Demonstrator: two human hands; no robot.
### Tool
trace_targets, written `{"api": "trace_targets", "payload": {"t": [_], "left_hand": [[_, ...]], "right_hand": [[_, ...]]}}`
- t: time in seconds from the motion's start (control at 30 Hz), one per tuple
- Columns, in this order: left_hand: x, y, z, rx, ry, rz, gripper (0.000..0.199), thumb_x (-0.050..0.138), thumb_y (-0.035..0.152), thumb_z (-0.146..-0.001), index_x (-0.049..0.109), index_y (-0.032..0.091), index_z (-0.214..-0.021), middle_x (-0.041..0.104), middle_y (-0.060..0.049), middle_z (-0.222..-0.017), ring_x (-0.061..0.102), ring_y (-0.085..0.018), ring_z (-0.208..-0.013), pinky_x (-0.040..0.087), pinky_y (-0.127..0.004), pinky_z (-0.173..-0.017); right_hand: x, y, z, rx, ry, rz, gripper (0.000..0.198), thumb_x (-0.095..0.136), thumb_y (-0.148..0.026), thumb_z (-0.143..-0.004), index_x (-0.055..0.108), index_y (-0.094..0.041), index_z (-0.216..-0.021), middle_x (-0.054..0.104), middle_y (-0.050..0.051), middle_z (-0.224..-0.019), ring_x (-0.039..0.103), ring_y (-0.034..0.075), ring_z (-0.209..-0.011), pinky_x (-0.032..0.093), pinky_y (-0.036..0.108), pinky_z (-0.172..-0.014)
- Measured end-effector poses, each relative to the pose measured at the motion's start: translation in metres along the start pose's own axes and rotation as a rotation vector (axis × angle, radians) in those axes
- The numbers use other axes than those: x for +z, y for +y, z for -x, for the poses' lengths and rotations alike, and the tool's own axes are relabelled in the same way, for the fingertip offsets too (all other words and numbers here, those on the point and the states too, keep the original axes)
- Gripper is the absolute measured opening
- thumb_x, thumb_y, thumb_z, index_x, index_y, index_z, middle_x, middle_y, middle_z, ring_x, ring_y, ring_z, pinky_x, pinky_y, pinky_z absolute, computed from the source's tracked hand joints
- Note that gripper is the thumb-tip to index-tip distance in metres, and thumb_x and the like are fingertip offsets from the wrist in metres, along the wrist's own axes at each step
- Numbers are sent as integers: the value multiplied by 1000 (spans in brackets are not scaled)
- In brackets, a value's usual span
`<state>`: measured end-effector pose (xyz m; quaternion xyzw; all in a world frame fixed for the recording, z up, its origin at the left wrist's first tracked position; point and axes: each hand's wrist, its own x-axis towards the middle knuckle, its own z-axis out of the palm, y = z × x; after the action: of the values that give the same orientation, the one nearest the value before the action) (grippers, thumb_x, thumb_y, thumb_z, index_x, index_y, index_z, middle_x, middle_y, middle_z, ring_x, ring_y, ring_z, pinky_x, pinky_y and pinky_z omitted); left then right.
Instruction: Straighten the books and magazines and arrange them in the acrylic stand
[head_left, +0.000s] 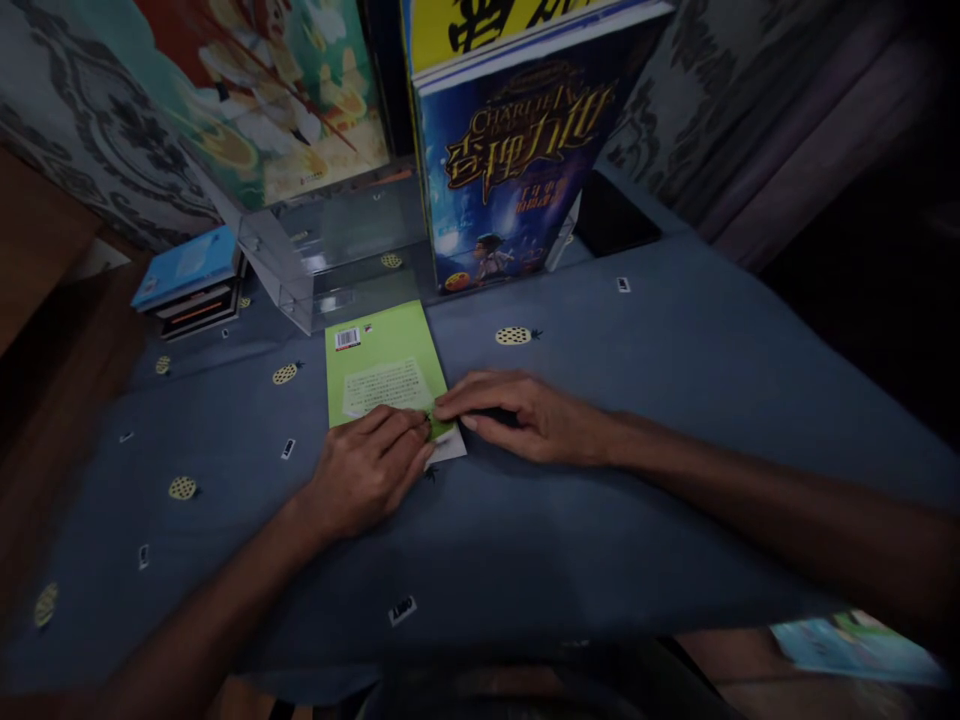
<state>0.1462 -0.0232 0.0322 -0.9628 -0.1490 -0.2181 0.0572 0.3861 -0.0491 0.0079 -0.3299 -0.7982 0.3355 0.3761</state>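
Observation:
A light green book (390, 345) lies back cover up on the cloth, with a barcode at its top left and a pale block of text below. At its near right corner the green cover is lifted a little, and a white page (450, 447) shows under it. My left hand (375, 455) is closed over the book's near edge, fingers bent and pressed together on the cover. From the right, my right hand (529, 415) has its fingertips on the cover's right edge near that corner, thumb close below the forefinger. Its other fingers are partly hidden.
Behind the green book, a clear plastic stand (289, 275) holds upright books, including a blue book (502, 180) facing me. A small stack of books (191, 275) lies at left. A flat black object (619, 215) sits back right. The blue patterned cloth (637, 500) covers the table.

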Motion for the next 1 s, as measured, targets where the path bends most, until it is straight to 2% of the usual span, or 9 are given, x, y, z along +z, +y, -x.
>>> {"api": "trace_targets", "payload": {"t": [0.13,0.3,0.43,0.53,0.67,0.8,0.9,1.0], "left_hand": [[1,1,0,7,-10,8,15,53,18,-98,67,12,-99,74,-8,-95,67,-18,-84,57,-30,-72],[-2,2,0,-13,-39,8,18,57,28,-98,67,13,-100,73,-9,-97,68,-20,-86,57,-30,-71],[-3,-3,-3,-88,-123,78,29,49,33,-101,65,14,-116,71,-13,-114,67,-23,-103,59,-37,-85],[6,-18,-12,-152,-168,41,36,44,35,-103,61,15,-127,67,-14,-127,63,-26,-118,55,-43,-98],[27,-50,-35,-212,-207,-7,39,41,35,-104,58,14,-133,62,-13,-137,58,-27,-125,49,-45,-105],[44,-79,-56,-255,-151,-22,38,40,32,-104,59,14,-132,64,-14,-134,60,-27,-121,49,-46,-100],[49,-86,-59,-274,-149,-8,39,39,30,-103,59,13,-132,65,-14,-131,61,-27,-116,50,-45,-97],[48,-87,-51,-279,-156,2,42,37,31,-104,54,13,-138,62,-13,-137,60,-27,-119,48,-46,-100]], "right_hand": [[1,1,-1,-71,2,34,30,52,-12,-93,72,-21,-112,77,6,-105,68,20,-109,55,40,-96],[3,0,1,-215,-39,197,29,52,-7,-91,74,-20,-105,79,8,-102,68,22,-113,51,44,-103],[4,0,2,-238,-49,271,31,52,-8,-91,73,-20,-110,78,9,-107,66,22,-116,50,44,-105],[4,-1,2,-257,-38,272,31,52,-6,-90,73,-18,-110,78,9,-106,67,22,-112,52,43,-103],[2,-3,2,-220,-47,269,30,53,-6,-90,73,-17,-109,78,10,-107,67,22,-114,52,41,-101],[1,-5,3,-196,-50,262,30,54,-5,-89,73,-17,-110,77,11,-110,66,22,-116,52,40,-101],[0,-5,3,-187,-61,264,33,54,-5,-89,73,-18,-112,77,11,-110,65,22,-116,53,41,-101],[1,-4,3,-185,-55,274,33,53,-6,-90,73,-18,-113,77,10,-112,66,22,-115,53,42,-100]]}}
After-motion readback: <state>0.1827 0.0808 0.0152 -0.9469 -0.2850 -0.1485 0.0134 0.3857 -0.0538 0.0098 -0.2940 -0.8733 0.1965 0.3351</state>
